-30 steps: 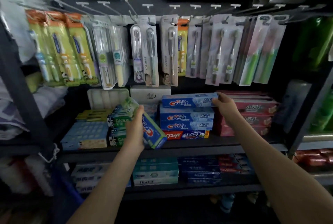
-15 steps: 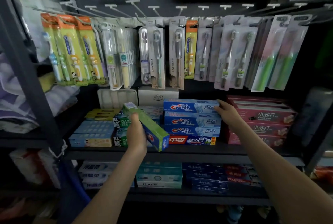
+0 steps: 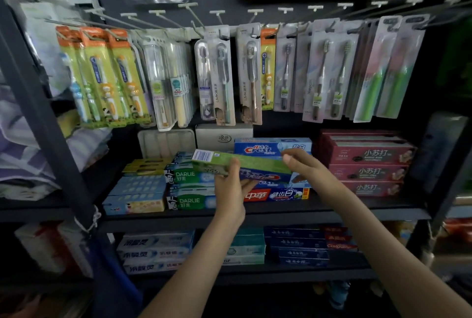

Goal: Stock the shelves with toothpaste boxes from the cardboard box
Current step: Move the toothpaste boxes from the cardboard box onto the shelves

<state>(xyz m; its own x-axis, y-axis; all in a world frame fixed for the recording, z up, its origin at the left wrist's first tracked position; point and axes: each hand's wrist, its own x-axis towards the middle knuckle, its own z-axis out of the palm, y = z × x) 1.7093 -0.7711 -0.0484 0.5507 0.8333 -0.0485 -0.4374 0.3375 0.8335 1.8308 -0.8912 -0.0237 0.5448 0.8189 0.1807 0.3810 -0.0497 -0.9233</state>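
The box (image 3: 249,163) is off the shelf, held level in the air just in front of the Crest stack (image 3: 270,148), barcode end to the left and its long side along the shelf edge. The left hand (image 3: 229,193) grasps it from below near the middle, thumb on the green top face. The right hand (image 3: 306,170) is at the box's right end with its thumb over the corner; whether it pinches the box or only touches it cannot be told. The main risk, as I judge it, lies in setting the box down. The stack is already several boxes high, and a box pushed on crooked or only halfway could slide off the front, or knock the top Crest box backward or sideways. A shove to the left would disturb the Darlie boxes (image 3: 190,177) just beside the stack; to the right it would nudge the red boxes (image 3: 367,155). If the left hand lets go before the box lies flat, it would probably tip off the shelf (image 3: 255,216) and fall toward the lower rows. Lifting too high could also swing the toothbrush packs (image 3: 222,80) hanging above. The cardboard box is not in view.
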